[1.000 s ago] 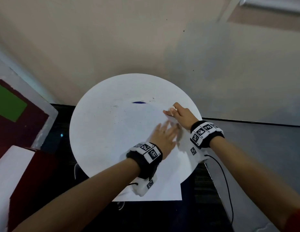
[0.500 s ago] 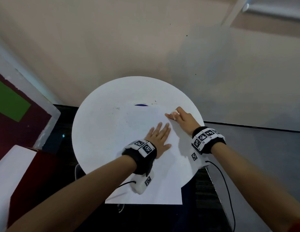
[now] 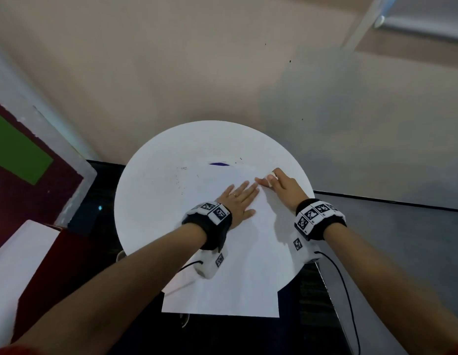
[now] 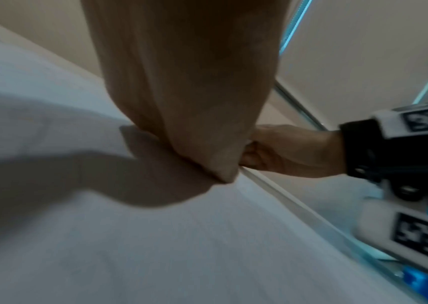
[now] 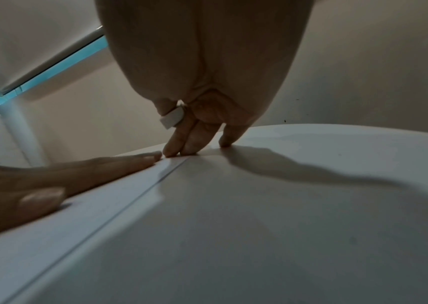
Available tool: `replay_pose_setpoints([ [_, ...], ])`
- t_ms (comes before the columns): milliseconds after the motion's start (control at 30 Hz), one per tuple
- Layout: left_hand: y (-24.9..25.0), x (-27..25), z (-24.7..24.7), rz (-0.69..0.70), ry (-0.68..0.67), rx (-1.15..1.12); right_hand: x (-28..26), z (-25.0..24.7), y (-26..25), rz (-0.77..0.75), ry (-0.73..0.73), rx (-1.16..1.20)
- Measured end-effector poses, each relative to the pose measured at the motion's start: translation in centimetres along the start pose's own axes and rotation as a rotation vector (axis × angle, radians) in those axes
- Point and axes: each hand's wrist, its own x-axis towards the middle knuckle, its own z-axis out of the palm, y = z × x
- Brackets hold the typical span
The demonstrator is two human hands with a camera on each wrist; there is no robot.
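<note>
- Left hand has slid left, away from the right wrist. It now lies flat with fingers spread, pressing the sheet.
- Right hand has barely moved. Its fingertips press the sheet's far edge, and a small white piece looks pinched at the thumb.
- Fingertips of both hands nearly meet.
- The sheet lies on the round table, near edge overhanging towards the person.
- Judgement: smoothing or creasing is under way; the sheet is pinned, so it shouldn't slip.
</note>
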Motion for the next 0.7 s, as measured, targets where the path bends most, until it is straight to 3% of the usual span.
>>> replay_pose_setpoints([
  [133, -5.3, -1.9, 0.1, -0.447, 0.045, -0.156, 0.0, 0.0, -0.1, 0.002, -0.009, -0.053],
  [200, -7.3, -4.5, 0.7, -0.514, 0.105, -0.162, 0.1, -0.2, -0.4, 0.005, -0.022, -0.035],
  [300, -8.9, -8.5, 2.3, -0.219, 0.334, -0.126, 0.1, 0.1, -1.9, -0.043, 0.019, -0.044],
  [400, -10.3, -10.4, 3.4, -0.009, 0.278, -0.136, -0.9, 2.2, -4.7, -0.15, 0.023, -0.024],
  [533, -11.6, -10.0, 3.7, -0.032, 0.126, -0.121, -2.3, 7.3, -8.0, -0.107, -0.289, -0.027],
  [700, -12.1, -9.3, 2.7, -0.038, 0.103, -0.088, -1.0, 10.7, -9.3, -0.104, -0.221, -0.001],
])
